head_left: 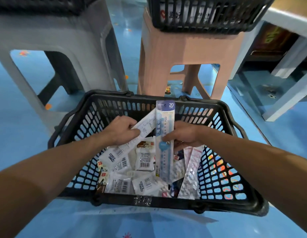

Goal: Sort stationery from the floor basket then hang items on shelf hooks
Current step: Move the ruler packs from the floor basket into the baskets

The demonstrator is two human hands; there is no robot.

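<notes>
Black floor basket (175, 204) holds your stationery packets (144, 160), print mostly unreadable. At 11 o'clock your left hand (122, 130) pinches a white pack (146, 126); at 1 o'clock your right hand (185, 134) grips the blue ruler pack (165, 117).

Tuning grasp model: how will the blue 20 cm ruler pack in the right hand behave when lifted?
Probably stiff: the ruler pack runs straight end to end though the right hand pinches it only near the middle. Likely light, since a fingertip pinch seems to carry it. Its glossy sleeve may be slippery, so it could pivot in a loose grip.
</notes>
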